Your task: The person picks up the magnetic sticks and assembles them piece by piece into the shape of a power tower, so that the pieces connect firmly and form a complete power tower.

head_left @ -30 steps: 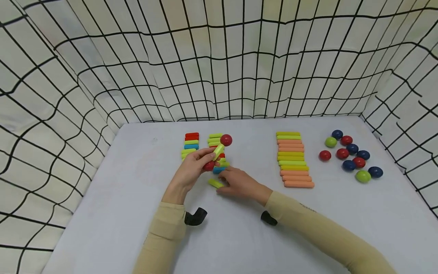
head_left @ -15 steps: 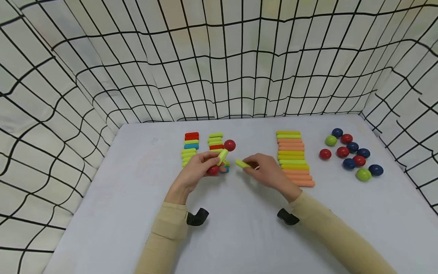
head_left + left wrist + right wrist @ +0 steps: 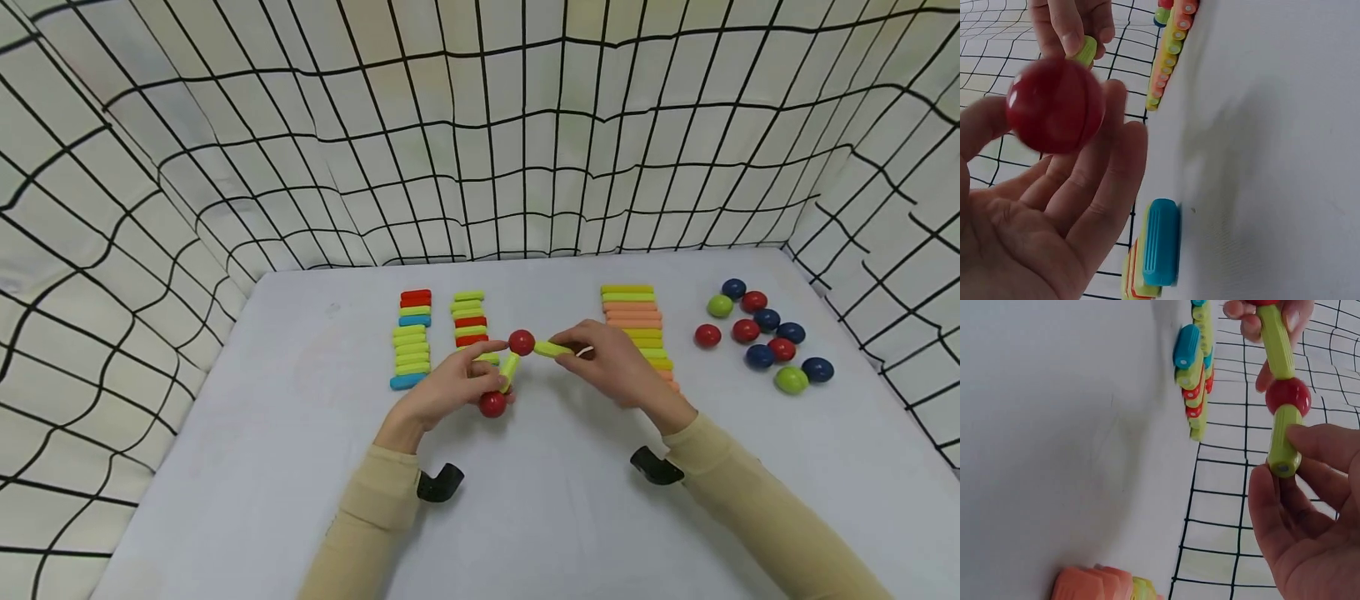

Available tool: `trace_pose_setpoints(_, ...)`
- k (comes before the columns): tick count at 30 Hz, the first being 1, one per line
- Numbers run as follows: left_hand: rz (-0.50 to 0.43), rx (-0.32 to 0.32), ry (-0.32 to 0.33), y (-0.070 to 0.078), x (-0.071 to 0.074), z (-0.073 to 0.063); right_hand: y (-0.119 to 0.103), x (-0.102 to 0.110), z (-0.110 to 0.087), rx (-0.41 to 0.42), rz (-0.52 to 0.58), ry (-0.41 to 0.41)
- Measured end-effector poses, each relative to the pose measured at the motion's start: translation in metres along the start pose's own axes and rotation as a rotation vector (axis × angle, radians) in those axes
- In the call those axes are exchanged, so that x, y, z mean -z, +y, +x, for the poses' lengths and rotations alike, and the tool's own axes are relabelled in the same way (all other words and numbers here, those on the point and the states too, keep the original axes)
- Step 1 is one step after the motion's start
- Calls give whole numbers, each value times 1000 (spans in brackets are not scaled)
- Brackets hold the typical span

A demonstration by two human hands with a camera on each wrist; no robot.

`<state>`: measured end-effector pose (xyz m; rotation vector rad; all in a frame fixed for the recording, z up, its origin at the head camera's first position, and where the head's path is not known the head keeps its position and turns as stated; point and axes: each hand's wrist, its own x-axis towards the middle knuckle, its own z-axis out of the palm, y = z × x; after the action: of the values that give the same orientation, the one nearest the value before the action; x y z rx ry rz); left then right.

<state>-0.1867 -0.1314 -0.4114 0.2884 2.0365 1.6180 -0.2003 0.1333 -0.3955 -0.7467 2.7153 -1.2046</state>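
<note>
Between the hands, the right hand (image 3: 618, 367) pinches a lime-green rod (image 3: 552, 348) against the upper red ball (image 3: 521, 342), while the left hand (image 3: 457, 379) grips a second lime-green rod (image 3: 510, 372) just above the lower red ball (image 3: 492, 404). They look like light, stiff plastic; the ridged rods seem the surest hold, since glossy balls may slip. Rather than in containers, loose balls (image 3: 782, 349) lie on the counter (image 3: 225, 458) right of the right hand.
</note>
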Motion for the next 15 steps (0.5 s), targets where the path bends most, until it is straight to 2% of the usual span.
trace_pose_setpoints(4,28,10,-39,-1,-5,2,4,3,-1,61,15,-69)
trace_pose_setpoints(9,35,-14,-63,-5,-16,7,7,1,0,141,28,-147)
trace_pose_setpoints(13,51,-22,-4,-9,-27,11,10,-7,2,170,40,-127)
trace_pose_setpoints(15,35,-15,55,-10,-31,12,12,-11,2,135,48,-96)
